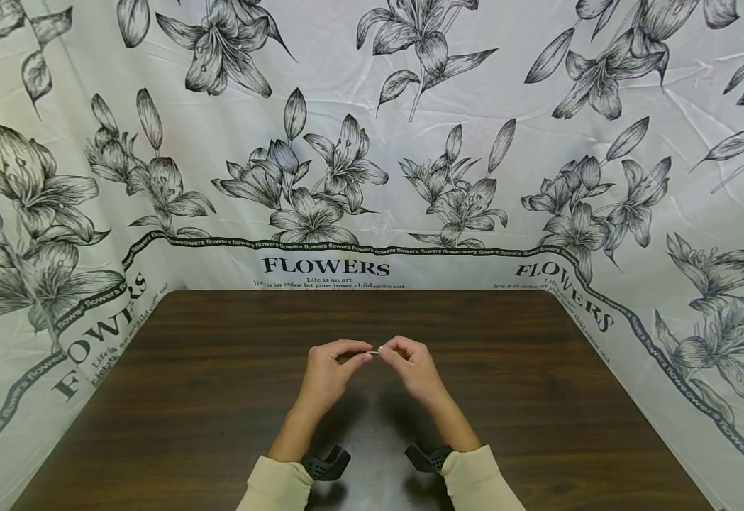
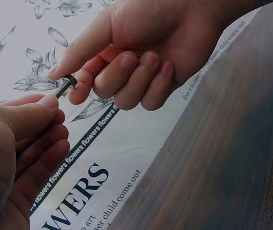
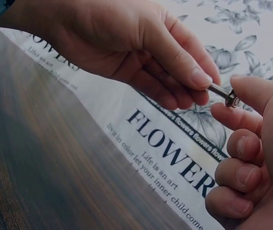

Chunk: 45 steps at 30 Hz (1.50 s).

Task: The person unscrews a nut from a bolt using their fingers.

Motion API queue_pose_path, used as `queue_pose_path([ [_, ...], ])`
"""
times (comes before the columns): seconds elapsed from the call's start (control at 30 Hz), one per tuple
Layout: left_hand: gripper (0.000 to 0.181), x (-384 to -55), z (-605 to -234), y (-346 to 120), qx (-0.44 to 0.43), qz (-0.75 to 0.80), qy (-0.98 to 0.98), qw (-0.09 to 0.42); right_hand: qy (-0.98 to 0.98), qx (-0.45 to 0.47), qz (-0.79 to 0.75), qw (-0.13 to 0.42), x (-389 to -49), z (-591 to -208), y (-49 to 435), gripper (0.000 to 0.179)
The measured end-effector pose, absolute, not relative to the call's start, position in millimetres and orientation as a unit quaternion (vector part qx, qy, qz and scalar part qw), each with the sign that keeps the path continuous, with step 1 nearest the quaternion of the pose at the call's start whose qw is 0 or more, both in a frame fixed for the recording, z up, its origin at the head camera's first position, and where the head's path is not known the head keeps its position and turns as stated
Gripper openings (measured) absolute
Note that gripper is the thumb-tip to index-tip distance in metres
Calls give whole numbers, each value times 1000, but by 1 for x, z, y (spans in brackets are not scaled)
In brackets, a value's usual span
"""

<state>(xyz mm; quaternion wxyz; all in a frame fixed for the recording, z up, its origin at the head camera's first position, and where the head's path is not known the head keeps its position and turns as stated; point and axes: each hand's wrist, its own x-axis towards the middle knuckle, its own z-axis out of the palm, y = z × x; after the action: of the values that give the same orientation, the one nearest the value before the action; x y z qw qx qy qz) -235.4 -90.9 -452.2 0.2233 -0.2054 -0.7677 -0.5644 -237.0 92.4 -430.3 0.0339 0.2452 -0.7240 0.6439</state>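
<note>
Above the table both hands meet over a small metal bolt [image 1: 374, 352]. My left hand [image 1: 328, 372] pinches its shank between thumb and index finger. In the left wrist view the threads of the bolt [image 2: 62, 89] show beyond the thumb tip. A small dark nut [image 2: 70, 80] sits round its far end. My right hand [image 1: 418, 370] has thumb and index finger at either side of this nut [image 3: 232, 99], pinching it. The other right fingers [image 3: 242, 173] are curled toward the palm. Fingertips hide the bolt's other end.
A dark wooden table [image 1: 218, 397] spreads under the hands. White cloth [image 1: 410, 177] with black flower prints and lettering hangs behind it and along both sides. Black wrist devices [image 1: 325, 465] sit at the sleeve cuffs.
</note>
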Motion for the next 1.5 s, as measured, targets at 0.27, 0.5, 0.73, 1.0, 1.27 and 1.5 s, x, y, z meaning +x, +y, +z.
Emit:
queue_pose_path([
  [0.27, 12, -236, -453, -91, -205, -554, -772, 234, -703, 269, 657, 45, -238, -431, 93, 7],
  [0.5, 11, -235, -453, -92, -197, -555, -775, 230, -697, 280, 658, 49, -237, -432, 94, 12],
  [0.73, 10, -235, -452, -92, -207, -567, -763, 230, -683, 299, 664, 55, -238, -432, 95, 15],
  [1.0, 10, -236, -453, -90, -198, -563, -770, 225, -686, 307, 656, 68, -238, -432, 95, 18],
  [1.27, 11, -235, -454, -90, -200, -559, -771, 229, -710, 271, 647, 58, -237, -430, 93, 19],
  [1.5, 13, -235, -454, -90, -197, -566, -768, 226, -751, 214, 624, 22, -235, -425, 92, 30],
])
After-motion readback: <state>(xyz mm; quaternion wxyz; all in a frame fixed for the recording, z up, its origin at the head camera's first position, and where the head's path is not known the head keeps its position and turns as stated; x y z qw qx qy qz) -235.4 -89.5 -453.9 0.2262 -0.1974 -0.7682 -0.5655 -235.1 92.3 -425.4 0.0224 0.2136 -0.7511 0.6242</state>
